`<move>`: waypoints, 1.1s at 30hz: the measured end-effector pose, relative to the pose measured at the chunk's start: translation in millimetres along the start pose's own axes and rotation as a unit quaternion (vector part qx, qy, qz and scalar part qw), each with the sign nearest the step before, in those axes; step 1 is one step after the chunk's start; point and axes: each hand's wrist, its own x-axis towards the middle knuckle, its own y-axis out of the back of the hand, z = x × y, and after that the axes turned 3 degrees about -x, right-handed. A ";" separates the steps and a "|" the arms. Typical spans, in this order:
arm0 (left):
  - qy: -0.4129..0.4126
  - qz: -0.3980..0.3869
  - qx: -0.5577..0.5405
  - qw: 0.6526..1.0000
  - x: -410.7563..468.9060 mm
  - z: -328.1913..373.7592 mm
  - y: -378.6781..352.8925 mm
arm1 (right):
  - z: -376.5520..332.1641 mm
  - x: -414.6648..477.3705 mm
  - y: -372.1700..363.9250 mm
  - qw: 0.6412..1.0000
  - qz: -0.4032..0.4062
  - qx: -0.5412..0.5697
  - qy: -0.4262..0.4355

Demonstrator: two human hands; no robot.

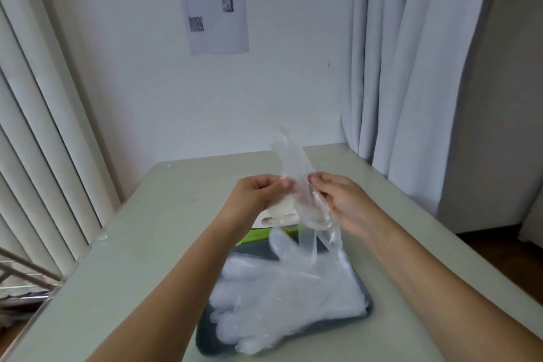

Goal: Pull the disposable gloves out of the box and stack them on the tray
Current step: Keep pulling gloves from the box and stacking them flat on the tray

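A clear plastic disposable glove (296, 173) is held up above the table, its fingers pointing upward and its cuff trailing down toward the tray. My left hand (258, 192) pinches its left edge and my right hand (338, 200) pinches its right edge. Below them lies a dark grey tray (205, 329) with a pile of clear gloves (288, 297) stacked on it. The green and white glove box (258, 233) sits just beyond the tray, mostly hidden by my left hand and the held glove.
The pale table (141, 244) runs to a white wall with a paper sheet (214, 3) taped on it. Vertical blinds (44, 141) hang at the left, curtains (411, 67) at the right. A metal rack (23, 273) stands off the table's left edge.
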 end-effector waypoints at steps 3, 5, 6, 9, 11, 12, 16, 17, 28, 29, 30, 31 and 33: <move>-0.023 0.038 0.046 0.998 -9.5 10.6 -4.6 | 3.1 -11.6 5.2 0.999 -0.006 0.025 -0.044; -0.032 0.045 0.089 0.995 -18.4 24.6 -5.4 | 1.8 -17.8 11.6 0.996 -0.005 0.025 -0.085; -0.041 0.039 0.129 0.990 -24.1 33.0 -5.6 | -0.7 -19.9 14.8 0.995 0.004 0.021 -0.094; -0.061 -0.008 0.261 0.963 -37.4 55.5 -3.4 | -18.4 -23.7 19.0 0.997 0.024 0.003 -0.078; -0.061 -0.042 0.308 0.949 -44.5 67.5 -0.9 | -33.9 -27.1 19.4 0.997 -0.016 -0.050 -0.055; -0.058 -0.059 0.327 0.941 -47.3 72.7 0.3 | -41.4 -29.0 18.7 0.995 -0.041 -0.081 -0.048; -0.044 -0.116 0.347 0.930 -57.6 84.0 8.5 | -62.0 -38.2 7.4 0.967 -0.109 -0.221 -0.063; -0.043 -0.122 0.333 0.934 -58.9 84.4 12.4 | -62.6 -40.1 3.7 0.957 -0.117 -0.256 -0.070; -0.024 -0.045 0.187 0.981 -49.0 63.7 39.0 | -22.4 -63.0 -15.7 0.967 -0.046 -0.242 0.059; -0.032 -0.046 0.181 0.982 -47.5 61.8 37.9 | -20.1 -62.8 -14.0 0.968 -0.035 -0.237 0.076; -0.042 -0.045 0.185 0.981 -47.1 59.9 36.6 | -18.3 -62.8 -11.9 0.968 -0.028 -0.236 0.082; -0.054 -0.042 0.195 0.978 -47.0 57.8 35.0 | -16.3 -63.0 -10.4 0.967 -0.026 -0.240 0.078; -0.076 -0.040 0.220 0.972 -45.4 53.5 31.1 | -10.9 -62.6 -8.5 0.964 -0.029 -0.258 0.054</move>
